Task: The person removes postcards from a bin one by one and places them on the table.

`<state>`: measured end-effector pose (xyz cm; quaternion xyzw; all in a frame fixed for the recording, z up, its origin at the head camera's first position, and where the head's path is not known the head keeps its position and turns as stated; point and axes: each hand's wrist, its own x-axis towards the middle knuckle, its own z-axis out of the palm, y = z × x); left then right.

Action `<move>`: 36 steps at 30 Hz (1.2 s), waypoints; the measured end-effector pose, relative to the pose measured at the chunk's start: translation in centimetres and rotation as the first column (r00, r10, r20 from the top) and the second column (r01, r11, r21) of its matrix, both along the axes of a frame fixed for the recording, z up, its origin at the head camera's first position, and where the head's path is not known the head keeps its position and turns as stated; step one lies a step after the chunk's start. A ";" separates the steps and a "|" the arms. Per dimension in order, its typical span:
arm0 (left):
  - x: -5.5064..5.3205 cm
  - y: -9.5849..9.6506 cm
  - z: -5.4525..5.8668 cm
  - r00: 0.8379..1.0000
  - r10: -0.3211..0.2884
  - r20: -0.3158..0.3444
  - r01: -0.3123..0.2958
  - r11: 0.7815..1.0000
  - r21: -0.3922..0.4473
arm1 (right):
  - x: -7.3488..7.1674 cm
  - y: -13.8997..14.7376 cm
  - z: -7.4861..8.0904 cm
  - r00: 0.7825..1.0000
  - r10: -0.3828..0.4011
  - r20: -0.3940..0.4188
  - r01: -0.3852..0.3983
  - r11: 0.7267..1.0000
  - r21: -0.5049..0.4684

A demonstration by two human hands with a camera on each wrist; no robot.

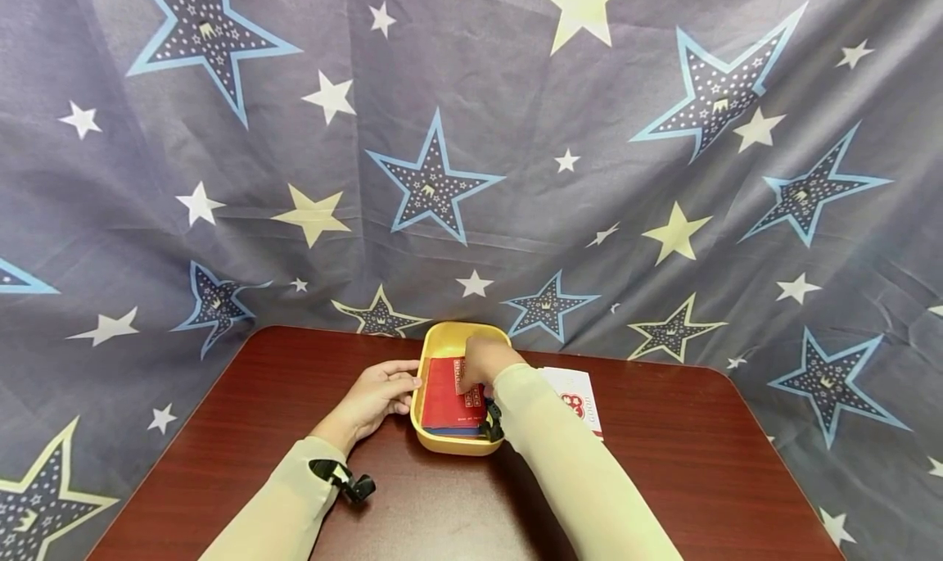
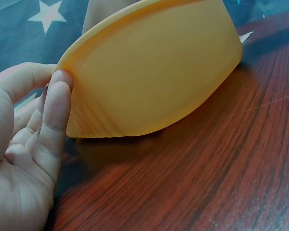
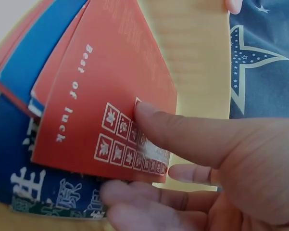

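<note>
A yellow plastic basin (image 1: 460,445) stands near the far edge of the table. My left hand (image 1: 377,399) pinches its left rim; in the left wrist view the thumb (image 2: 56,103) lies against the outer wall. Inside the basin, my right hand (image 1: 486,360) grips a red card (image 1: 444,389) printed with gold characters and "Best of luck". The right wrist view shows the thumb on the card's face and the other fingers at its lower edge. Beneath and behind it lie more red and blue cards (image 3: 36,53) and a dark blue one (image 3: 45,190) with white characters.
A white card (image 1: 582,385) with a red emblem lies on the table right of the basin, partly behind my right sleeve. The reddish-brown table (image 1: 685,463) meets a grey star-patterned cloth (image 1: 516,242) at its far edge.
</note>
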<state>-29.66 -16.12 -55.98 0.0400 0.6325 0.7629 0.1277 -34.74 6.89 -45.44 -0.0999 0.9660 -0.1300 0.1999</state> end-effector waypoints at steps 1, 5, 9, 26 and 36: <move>0.0 0.0 0.0 1.000 0.001 0.000 -0.001 1.000 -0.001 | 0.0 0.0 0.0 1.000 -0.001 0.005 0.001 1.000 -0.002; -0.1 0.0 -0.1 1.000 0.003 0.000 -0.003 1.000 -0.006 | -0.1 0.4 0.4 1.000 -0.006 0.022 0.007 0.999 -0.037; -0.1 -0.1 -0.2 1.000 0.002 -0.002 -0.002 1.000 -0.009 | -0.1 1.1 1.3 0.999 0.034 -0.024 -0.037 0.995 -0.097; -0.1 0.2 0.1 1.000 0.006 0.007 -0.006 1.000 -0.005 | 1.8 9.7 3.2 0.993 -0.099 -0.067 0.042 0.810 -0.585; -0.1 0.1 0.0 1.000 0.013 0.014 -0.012 1.000 -0.017 | 3.2 15.2 1.7 0.970 -0.235 -0.055 0.130 0.700 -0.702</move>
